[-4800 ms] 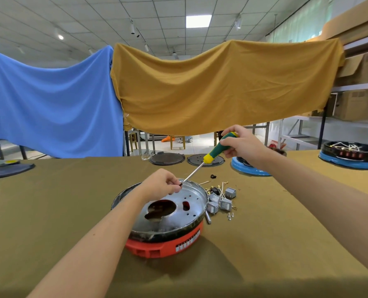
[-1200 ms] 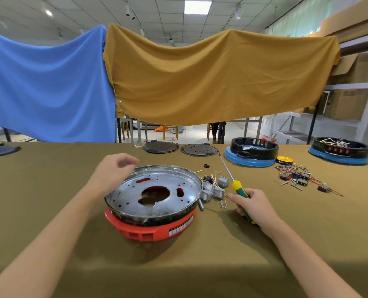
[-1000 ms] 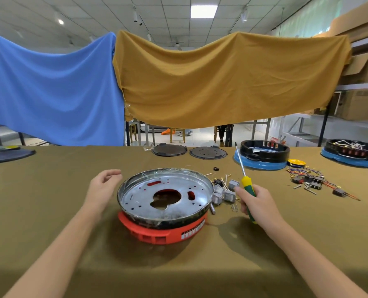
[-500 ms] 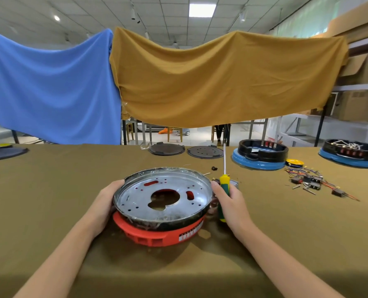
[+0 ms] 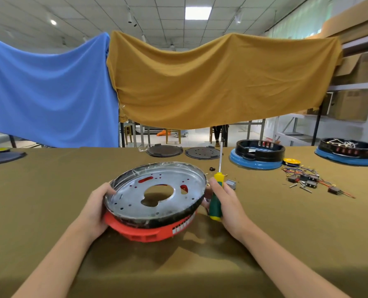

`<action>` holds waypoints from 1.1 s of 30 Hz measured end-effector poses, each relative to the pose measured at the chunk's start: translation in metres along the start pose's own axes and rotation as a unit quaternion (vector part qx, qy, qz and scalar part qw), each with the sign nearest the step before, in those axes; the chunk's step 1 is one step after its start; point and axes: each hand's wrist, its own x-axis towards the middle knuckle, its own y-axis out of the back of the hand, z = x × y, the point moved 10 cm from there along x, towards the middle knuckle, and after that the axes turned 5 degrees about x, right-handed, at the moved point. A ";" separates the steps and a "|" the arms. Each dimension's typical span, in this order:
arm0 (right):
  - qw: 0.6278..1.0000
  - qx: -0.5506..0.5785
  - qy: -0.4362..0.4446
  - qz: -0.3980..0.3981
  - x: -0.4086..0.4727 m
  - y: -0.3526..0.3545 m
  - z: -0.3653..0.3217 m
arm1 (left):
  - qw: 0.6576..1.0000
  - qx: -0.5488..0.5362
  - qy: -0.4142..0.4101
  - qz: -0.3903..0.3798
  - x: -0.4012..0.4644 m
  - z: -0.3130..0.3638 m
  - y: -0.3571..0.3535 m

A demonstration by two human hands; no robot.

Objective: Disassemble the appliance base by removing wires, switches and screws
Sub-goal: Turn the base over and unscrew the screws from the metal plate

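Appliance base point(image 5: 157, 214) sits tilted on the desk point(image 5: 49, 190), gripped between both hands: left hand point(image 5: 95, 209) curled round its left rim, right hand point(image 5: 226, 203) against its right, also clutching the screwdriver point(image 5: 215, 201), shaft upright. Loose wires and switches point(image 5: 307, 181) further right.

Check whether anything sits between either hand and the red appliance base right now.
Nothing visible: the left hand grips the red round appliance base at its left rim. The right hand, holding the green-and-yellow screwdriver, is against its right rim.

single head-worn wide-angle view, facing forward and down, close over the table point(image 5: 49, 190), room beyond
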 end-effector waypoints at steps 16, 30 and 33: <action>0.862 -0.489 0.087 0.102 -0.002 0.008 -0.017 | 0.989 -0.101 -0.010 0.107 0.008 0.005 0.035; 0.788 -0.526 0.317 0.037 -0.031 -0.038 -0.047 | 0.995 -0.061 -0.025 0.080 0.009 0.004 0.023; 0.713 -0.595 0.362 -0.079 -0.041 -0.071 -0.036 | 0.997 -0.037 -0.039 0.058 0.008 0.007 0.014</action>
